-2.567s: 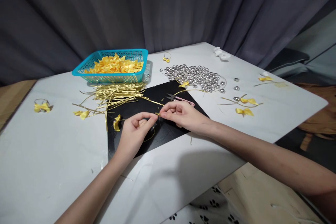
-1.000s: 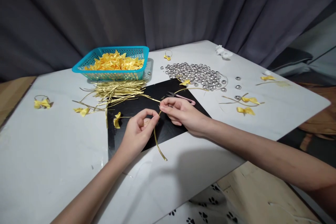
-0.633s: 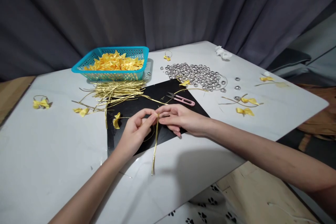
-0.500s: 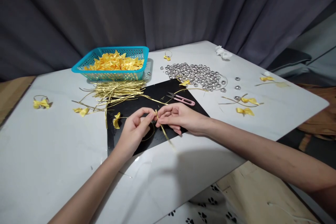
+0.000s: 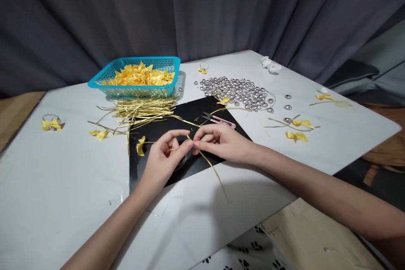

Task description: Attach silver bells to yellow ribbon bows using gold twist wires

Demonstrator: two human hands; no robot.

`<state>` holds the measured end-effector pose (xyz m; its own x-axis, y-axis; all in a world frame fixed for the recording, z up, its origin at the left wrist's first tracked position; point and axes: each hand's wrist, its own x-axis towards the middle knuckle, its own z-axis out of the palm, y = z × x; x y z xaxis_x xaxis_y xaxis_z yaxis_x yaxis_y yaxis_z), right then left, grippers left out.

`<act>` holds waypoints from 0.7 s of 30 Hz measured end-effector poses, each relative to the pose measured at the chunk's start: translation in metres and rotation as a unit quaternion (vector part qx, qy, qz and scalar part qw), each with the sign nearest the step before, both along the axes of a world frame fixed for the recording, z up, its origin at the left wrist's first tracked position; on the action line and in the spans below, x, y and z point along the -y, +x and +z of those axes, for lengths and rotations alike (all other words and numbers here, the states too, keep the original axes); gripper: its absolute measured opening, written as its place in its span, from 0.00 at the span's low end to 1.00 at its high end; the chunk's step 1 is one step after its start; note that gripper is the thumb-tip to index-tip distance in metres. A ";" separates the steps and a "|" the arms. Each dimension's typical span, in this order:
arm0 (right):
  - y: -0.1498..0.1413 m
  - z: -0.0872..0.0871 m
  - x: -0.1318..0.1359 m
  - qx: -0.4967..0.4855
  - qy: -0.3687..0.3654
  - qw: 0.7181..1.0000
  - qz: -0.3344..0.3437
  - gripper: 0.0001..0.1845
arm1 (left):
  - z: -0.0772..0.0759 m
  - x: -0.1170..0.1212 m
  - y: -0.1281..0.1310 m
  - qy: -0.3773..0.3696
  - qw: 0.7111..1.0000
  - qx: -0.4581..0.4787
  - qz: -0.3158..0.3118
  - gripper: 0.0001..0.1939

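Over the black mat (image 5: 148, 173), my left hand (image 5: 167, 149) and my right hand (image 5: 218, 141) meet with fingertips pinched on a thin gold cord (image 5: 212, 166). One end of the cord trails down toward the near side, and a loop of it hangs below my left fingers. Just left of my left hand lies a yellow ribbon bow (image 5: 141, 146) with a strand running toward that hand; whether it is the same cord I cannot tell. Pink-handled thread snips (image 5: 221, 120) rest behind my right hand, blades apart.
A blue basket (image 5: 134, 91) full of yellow bows stands at the back, with a bundle of gold cords (image 5: 142, 108) before it. Silver beads (image 5: 234, 90) are heaped to the right. Bows with cord, such as one ring (image 5: 51, 123), lie around the white table (image 5: 79, 177).
My fingertips have shifted slightly right along the cord, and its free end now swings out further to the right. My right hand covers a bit of the snips' handle.
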<state>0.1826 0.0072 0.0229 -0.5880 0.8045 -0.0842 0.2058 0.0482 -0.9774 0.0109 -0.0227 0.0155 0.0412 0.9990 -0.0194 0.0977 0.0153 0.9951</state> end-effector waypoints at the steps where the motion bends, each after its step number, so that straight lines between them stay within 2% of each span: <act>1: -0.001 0.000 0.001 -0.003 -0.010 1.000 0.004 0.06 | -0.001 0.000 0.000 -0.009 1.000 -0.004 -0.005 0.14; 8: 0.002 0.006 0.001 0.028 -0.011 0.999 0.033 0.06 | -0.002 -0.002 -0.001 -0.019 1.000 -0.007 0.003 0.11; 15: 0.012 0.014 -0.004 0.045 -0.026 0.996 0.075 0.13 | 0.003 0.001 0.000 -0.024 0.999 0.000 -0.027 0.12; 21: 0.011 0.013 -0.003 0.040 -0.057 0.993 0.095 0.11 | 0.002 0.001 -0.002 -0.003 0.998 0.013 -0.054 0.08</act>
<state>0.1935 0.0102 0.0362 -0.7155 0.6625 -0.2215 0.2814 -0.0169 -0.9594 0.0088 -0.0235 0.0176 0.1497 0.9885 -0.0228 0.0729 0.0120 0.9973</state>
